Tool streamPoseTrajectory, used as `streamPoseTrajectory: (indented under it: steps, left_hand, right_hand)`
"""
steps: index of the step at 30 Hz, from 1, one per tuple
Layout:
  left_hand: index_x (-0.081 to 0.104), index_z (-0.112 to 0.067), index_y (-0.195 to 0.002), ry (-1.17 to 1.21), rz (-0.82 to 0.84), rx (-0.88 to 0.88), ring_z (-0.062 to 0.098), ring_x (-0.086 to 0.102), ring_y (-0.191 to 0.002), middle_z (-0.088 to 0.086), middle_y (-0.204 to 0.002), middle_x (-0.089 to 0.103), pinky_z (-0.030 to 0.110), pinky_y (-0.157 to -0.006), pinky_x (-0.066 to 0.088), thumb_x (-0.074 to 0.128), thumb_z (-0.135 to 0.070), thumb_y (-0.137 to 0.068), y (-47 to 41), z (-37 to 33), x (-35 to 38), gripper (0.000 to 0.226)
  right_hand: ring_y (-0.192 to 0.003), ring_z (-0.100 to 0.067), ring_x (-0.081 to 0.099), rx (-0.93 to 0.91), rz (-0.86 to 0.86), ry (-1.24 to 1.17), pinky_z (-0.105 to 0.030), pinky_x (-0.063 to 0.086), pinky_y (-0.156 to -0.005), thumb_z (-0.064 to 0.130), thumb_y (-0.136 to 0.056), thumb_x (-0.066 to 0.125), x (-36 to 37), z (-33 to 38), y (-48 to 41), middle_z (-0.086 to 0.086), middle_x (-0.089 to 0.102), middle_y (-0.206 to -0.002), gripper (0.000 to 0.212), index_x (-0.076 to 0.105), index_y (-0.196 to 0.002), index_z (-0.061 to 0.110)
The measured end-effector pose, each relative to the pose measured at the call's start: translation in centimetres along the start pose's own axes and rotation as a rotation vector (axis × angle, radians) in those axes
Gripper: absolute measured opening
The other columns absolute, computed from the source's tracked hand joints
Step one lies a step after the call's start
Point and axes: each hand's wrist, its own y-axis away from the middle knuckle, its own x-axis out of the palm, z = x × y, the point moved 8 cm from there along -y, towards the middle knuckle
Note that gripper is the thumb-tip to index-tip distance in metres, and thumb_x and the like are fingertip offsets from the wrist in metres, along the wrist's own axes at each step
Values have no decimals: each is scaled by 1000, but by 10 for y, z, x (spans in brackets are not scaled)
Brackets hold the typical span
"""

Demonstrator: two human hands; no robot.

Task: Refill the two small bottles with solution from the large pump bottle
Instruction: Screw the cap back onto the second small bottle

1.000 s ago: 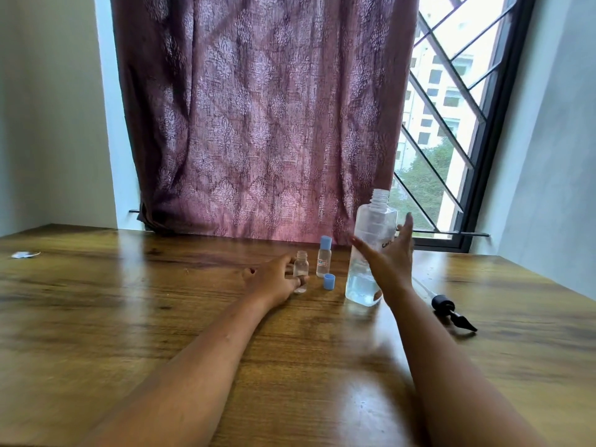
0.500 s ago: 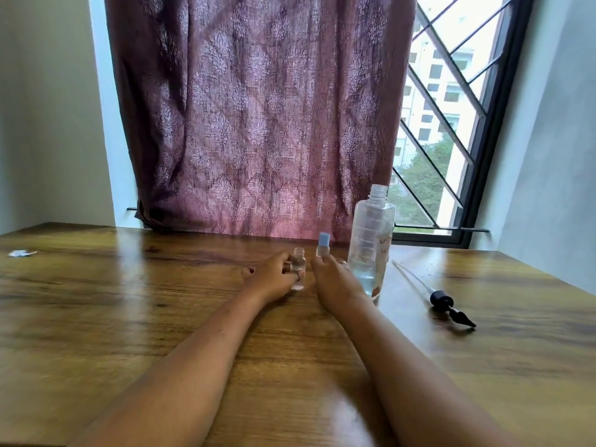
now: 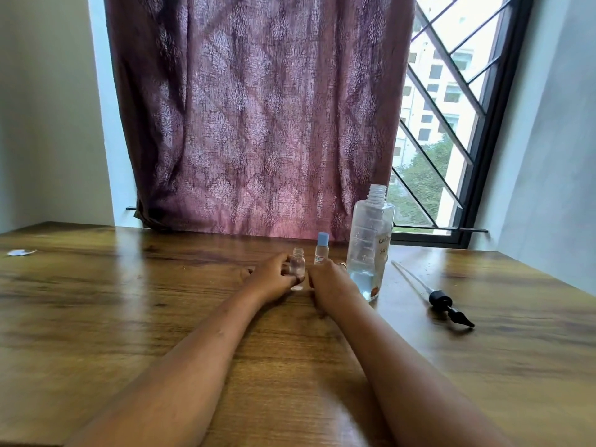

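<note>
Since a second ago the right hand (image 3: 329, 282) has left the large clear plastic bottle (image 3: 371, 243), now curled on the wood-grain bench (image 3: 129, 301); whether it holds anything I cannot tell. The left hand (image 3: 274, 279) grips the uncapped small vial (image 3: 297, 264); the blue-capped vial (image 3: 322, 251) stands at its 1 o'clock.

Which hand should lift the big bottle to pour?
Probably the right hand: it rests beside the big bottle, which stands open. The left hand already has its grip around the open small bottle.
</note>
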Motion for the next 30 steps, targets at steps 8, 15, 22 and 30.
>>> streamPoseTrajectory:
  steps: [8,15,22,30]
  left_hand:
    - [56,-26,-123,100,25,45,11,59,-104,-3,-108,66,27,-92,40,67,-22,-85,2,-6,2,40]
    - [54,-20,-128,197,124,68,16,60,-113,1,-117,66,25,-95,42,62,-7,-87,4,-10,9,43]
    - [54,-27,-122,238,159,102,17,62,-90,11,-110,69,32,-80,46,61,-4,-85,2,-11,13,44]
    - [54,-26,-124,136,117,147,13,58,-97,-2,-105,63,24,-76,41,70,-29,-84,3,-17,14,44]
  right_hand:
    - [-83,-20,56,81,-329,-612,-20,36,-66,3,-81,62,-45,-20,0,-6,58,-93,25,65,-105,9]
    - [-77,-10,59,228,-396,-971,-1,36,-55,16,-84,66,-34,-32,0,-1,65,-95,24,55,-105,14]
    - [-85,-18,67,173,-251,-992,-27,51,-74,17,-81,69,-18,-28,-9,-4,71,-91,22,60,-101,17]
    - [-81,-10,62,119,-249,-994,-14,47,-70,8,-77,72,-23,-27,-10,-3,68,-90,23,64,-98,9]
